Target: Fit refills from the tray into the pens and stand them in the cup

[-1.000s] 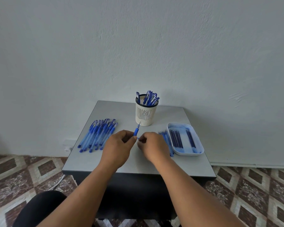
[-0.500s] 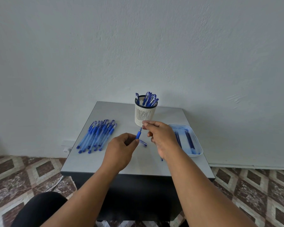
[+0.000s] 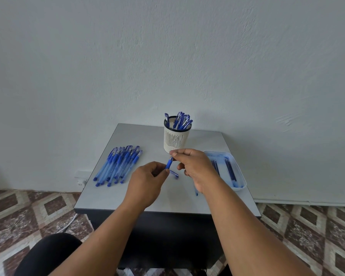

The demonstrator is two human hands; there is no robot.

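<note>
Right hand (image 3: 195, 168) barely shifted since earlier, grip pinching pen (image 3: 169, 163) tip; left hand (image 3: 147, 182) pinches barrel.

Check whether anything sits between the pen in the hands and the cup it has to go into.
Nothing visible blocks it. The pen, held by the left hand and pinched at its tip by the right hand, is just in front of the cup. The cup already holds several pens, crowding the right of its opening.

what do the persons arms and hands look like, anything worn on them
Both forearms are bare up to the frame's bottom edge, with no sleeves in sight. The left hand and right hand show no gloves, rings, watch or bands. Nails look short and unpainted.
</note>
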